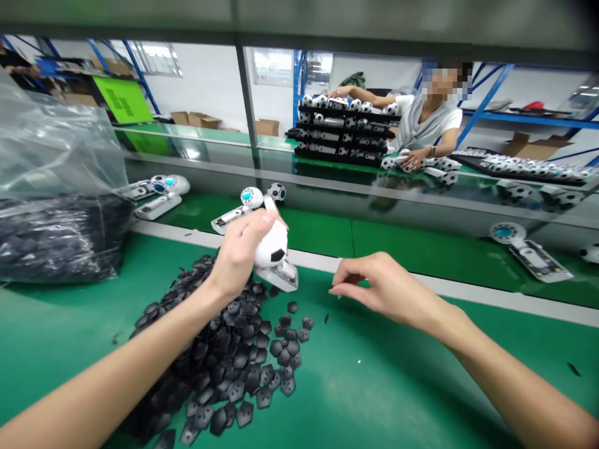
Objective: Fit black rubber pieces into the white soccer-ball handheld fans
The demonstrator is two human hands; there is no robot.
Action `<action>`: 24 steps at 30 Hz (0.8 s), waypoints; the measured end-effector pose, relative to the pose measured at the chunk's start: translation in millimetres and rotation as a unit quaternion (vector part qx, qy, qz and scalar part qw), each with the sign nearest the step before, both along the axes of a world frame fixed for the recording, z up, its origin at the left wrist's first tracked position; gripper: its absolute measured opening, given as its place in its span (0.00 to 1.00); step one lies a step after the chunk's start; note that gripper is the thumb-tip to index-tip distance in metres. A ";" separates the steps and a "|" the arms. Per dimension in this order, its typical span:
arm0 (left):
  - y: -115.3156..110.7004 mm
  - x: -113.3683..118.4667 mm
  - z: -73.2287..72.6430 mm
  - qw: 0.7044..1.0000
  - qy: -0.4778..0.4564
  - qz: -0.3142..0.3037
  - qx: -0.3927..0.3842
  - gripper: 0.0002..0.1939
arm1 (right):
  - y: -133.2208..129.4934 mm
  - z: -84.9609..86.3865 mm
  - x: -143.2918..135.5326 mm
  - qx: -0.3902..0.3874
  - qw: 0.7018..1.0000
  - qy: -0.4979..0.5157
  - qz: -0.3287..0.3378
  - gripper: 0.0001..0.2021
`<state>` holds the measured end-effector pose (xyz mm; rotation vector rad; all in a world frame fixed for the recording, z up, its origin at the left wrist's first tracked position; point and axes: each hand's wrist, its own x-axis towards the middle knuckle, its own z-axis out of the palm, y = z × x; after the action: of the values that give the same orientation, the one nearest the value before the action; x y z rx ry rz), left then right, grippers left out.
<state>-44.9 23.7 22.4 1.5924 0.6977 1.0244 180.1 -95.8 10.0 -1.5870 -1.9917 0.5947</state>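
Note:
My left hand (241,252) is closed around a white device with a soccer-ball head (272,244). One black pentagon shows on the ball, and a flat white arm sticks out below it. To the right, my right hand (374,280) hovers over the green table with thumb and forefinger drawn into a pinch. Whatever lies between those fingertips is too small to make out. Under my left hand and forearm spreads a large heap of black pentagon pieces (234,349), with several loose ones along its right side.
A clear plastic bag (60,193) of black pieces stands at left. Beyond the table's pale edge runs a green conveyor belt (322,231) carrying similar white devices (531,252). Across it, a co-worker (428,118) handles ball devices beside stacked black trays (344,134).

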 end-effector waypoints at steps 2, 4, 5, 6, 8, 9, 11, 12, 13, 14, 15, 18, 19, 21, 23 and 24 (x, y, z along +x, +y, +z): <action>-10.6 -1.3 2.9 0.999 0.009 0.015 0.050 0.19 | -6.2 12.2 -11.7 0.034 0.984 0.176 -0.027 0.06; -21.2 -2.9 6.1 0.994 0.026 0.028 0.102 0.19 | -13.4 23.8 -25.2 0.036 0.946 0.320 -0.045 0.07; -25.6 -3.5 6.8 0.990 0.035 0.036 0.130 0.19 | -16.8 28.3 -32.0 0.028 0.925 0.375 -0.048 0.08; -29.0 -3.9 6.7 0.985 0.045 0.037 0.160 0.19 | -19.7 31.6 -38.3 0.014 0.906 0.420 -0.047 0.08; -32.9 -3.0 3.6 0.969 0.026 0.015 0.245 0.19 | -24.0 34.9 -48.6 -0.025 0.874 0.483 -0.044 0.10; -33.7 -1.8 1.1 0.957 -0.001 -0.006 0.291 0.19 | -25.5 35.2 -52.2 -0.048 0.863 0.501 -0.043 0.10; -34.1 1.6 -4.2 0.925 -0.062 -0.050 0.372 0.18 | -27.7 34.8 -56.4 -0.084 0.850 0.518 -0.043 0.11; -34.2 3.4 -6.2 0.912 -0.084 -0.061 0.398 0.17 | -28.5 34.5 -57.4 -0.093 0.848 0.520 -0.046 0.11; -34.3 5.0 -7.5 0.903 -0.093 -0.064 0.414 0.16 | -29.2 34.3 -58.0 -0.098 0.847 0.521 -0.049 0.11; -34.5 6.1 -8.1 0.900 -0.090 -0.064 0.422 0.15 | -29.8 34.3 -58.4 -0.099 0.845 0.522 -0.053 0.11; -34.6 6.7 -8.0 0.897 -0.090 -0.061 0.428 0.15 | -30.1 34.4 -58.9 -0.099 0.844 0.525 -0.056 0.11; -33.9 5.9 -5.6 0.890 -0.079 -0.059 0.446 0.14 | -29.7 35.2 -61.3 -0.105 0.836 0.534 -0.062 0.11; -33.4 5.1 -4.8 0.884 -0.075 -0.059 0.457 0.12 | -29.5 35.3 -62.1 -0.109 0.837 0.533 -0.066 0.12; -33.7 3.6 -4.3 0.872 -0.063 -0.065 0.481 0.10 | -30.9 33.9 -63.1 -0.110 0.845 0.517 -0.080 0.12; -36.7 3.5 -5.6 0.867 -0.052 -0.071 0.490 0.10 | -35.5 28.2 -61.2 -0.100 0.866 0.479 -0.099 0.13; -38.8 4.5 -7.1 0.867 -0.047 -0.074 0.490 0.11 | -38.2 22.6 -58.9 -0.088 0.879 0.456 -0.107 0.13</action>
<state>-40.5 -15.0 15.4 2.3780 -0.0894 1.4344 121.2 -134.0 32.7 -1.2302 -1.0631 1.1833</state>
